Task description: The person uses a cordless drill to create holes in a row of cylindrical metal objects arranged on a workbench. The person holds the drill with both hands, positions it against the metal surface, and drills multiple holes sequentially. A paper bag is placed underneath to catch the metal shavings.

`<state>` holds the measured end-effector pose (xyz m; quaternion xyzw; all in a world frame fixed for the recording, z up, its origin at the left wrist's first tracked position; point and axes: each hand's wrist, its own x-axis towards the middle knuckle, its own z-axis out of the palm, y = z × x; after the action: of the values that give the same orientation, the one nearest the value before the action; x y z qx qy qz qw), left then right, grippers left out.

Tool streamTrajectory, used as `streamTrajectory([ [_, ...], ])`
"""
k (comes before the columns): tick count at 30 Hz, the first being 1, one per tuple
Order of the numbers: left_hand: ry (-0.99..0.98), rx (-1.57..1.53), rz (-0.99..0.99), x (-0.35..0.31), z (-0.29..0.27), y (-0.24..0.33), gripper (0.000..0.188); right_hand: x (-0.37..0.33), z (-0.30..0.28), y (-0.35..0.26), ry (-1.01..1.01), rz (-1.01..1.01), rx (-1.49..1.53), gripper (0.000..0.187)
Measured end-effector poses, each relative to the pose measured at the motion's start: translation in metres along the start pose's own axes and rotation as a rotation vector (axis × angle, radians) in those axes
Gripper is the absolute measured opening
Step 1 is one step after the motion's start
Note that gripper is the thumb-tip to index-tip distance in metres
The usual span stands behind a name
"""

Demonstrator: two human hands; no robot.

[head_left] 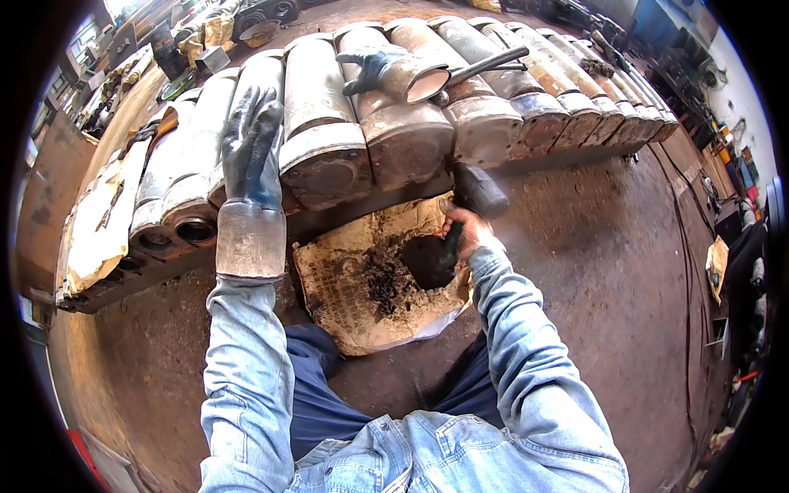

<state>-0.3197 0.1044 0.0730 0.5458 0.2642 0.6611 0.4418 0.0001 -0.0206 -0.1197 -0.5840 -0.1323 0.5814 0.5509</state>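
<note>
My left hand [254, 152] wears a dark coated glove with a greyish cuff. It lies over one of the metal cylinders [316, 90], fingers stretched out and holding nothing. My right hand [471, 232] is bare, its fingers wrapped round the dark handle of a mallet-like tool with a thick black blunt head [481, 192]. That tool is held just in front of the row of cylinders. Below it lies a stained sheet of cardboard [337, 283] with dark crumbly debris [385, 279] and a round black area that I cannot make out. A second glove [386, 70] rests on the cylinders, cuff open toward me.
Several cylinders stand side by side in a long row across the front. A dark rod-like tool [491, 64] lies on top beside the loose glove. Stained paper [103, 222] covers the left end. Brown floor [592, 271] spreads to the right, with a cable [689, 287] along it.
</note>
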Motion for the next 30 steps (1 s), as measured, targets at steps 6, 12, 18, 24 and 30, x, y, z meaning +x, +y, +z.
streamTrajectory([
  [6, -0.094, -0.332, -0.286, 0.001, -0.001, 0.01, 0.081, 0.013, -0.001, 0.01, -0.129, 0.046, 0.315, 0.022],
  [12, -0.299, -0.918, -0.433, -0.011, 0.01, 0.033, 0.099, 0.028, -0.016, 0.021, -0.281, 0.093, 0.415, 0.019],
  [18, -0.041, -0.773, -0.329, -0.018, 0.027, 0.034, 0.108, 0.026, -0.014, 0.023, -0.331, 0.076, 0.39, 0.018],
  [24, -0.138, -0.957, -0.42, -0.013, 0.001, 0.006, 0.07, 0.034, -0.012, 0.037, -0.19, 0.108, 0.112, 0.022],
  [30, -0.308, -0.965, -0.417, -0.029, 0.003, 0.001, 0.078, 0.033, -0.007, 0.032, 0.128, -0.66, -0.894, 0.059],
])
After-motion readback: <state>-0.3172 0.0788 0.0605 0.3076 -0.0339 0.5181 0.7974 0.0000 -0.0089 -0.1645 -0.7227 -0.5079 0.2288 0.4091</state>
